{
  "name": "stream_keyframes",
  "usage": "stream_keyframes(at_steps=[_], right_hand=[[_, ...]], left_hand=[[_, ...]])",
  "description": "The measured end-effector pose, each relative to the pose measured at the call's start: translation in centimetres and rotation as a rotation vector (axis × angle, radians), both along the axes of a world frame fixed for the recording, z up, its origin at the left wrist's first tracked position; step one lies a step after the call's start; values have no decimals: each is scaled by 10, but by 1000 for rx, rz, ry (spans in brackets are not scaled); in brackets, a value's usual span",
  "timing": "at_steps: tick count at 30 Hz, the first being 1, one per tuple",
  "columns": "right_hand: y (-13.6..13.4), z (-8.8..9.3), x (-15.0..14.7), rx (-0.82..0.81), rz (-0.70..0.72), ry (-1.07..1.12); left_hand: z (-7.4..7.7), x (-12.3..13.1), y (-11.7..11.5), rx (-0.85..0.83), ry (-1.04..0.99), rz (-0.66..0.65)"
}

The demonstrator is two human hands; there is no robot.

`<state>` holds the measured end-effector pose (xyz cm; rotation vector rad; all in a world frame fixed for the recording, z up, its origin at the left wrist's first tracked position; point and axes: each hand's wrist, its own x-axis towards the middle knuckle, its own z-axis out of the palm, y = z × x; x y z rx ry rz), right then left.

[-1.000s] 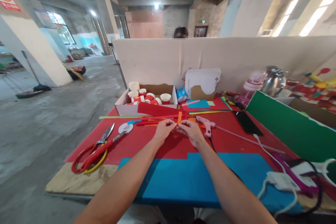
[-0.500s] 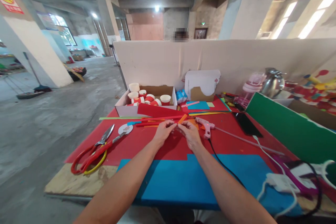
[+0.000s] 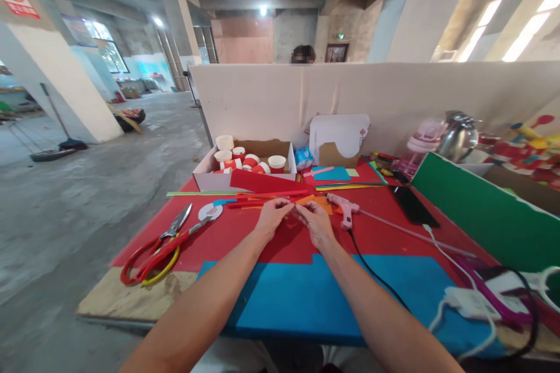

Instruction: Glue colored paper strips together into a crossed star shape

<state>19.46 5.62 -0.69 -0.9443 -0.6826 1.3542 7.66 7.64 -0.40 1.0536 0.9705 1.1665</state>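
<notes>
My left hand (image 3: 270,218) and my right hand (image 3: 315,222) meet over the red sheet (image 3: 245,233) in the middle of the table. Both pinch a small folded piece made of an orange paper strip (image 3: 305,199) and red paper. The orange strip now lies nearly flat, pointing right from my fingertips. Loose red, orange and green paper strips (image 3: 258,197) lie just beyond my hands. A pink glue gun (image 3: 344,207) rests to the right of my right hand, its black cord running toward me.
Red-handled scissors (image 3: 157,247) lie at the left. A cardboard box of red and white paper cups (image 3: 245,164) stands behind the strips. A phone (image 3: 411,205), a green board (image 3: 485,215), bottles and a power strip (image 3: 472,300) fill the right. A person sits beyond the partition.
The orange strip stood upright between my fingertips, then tilted right, and now lies almost flat. My hands stayed together in the same spot.
</notes>
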Motion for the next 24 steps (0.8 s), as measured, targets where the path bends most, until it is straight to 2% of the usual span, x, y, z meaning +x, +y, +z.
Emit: stream_keyframes(at_steps=[4, 9, 15, 24], right_hand=[[3, -2, 6, 20, 82, 54], [8, -7, 13, 36, 79, 168], [6, -8, 12, 18, 227, 137], [3, -2, 13, 16, 221, 72]], left_hand=[[-1, 0, 2, -12, -51, 20], [-1, 1, 2, -17, -64, 1], [1, 1, 1, -22, -76, -45], [0, 1, 2, -28, -46, -36]])
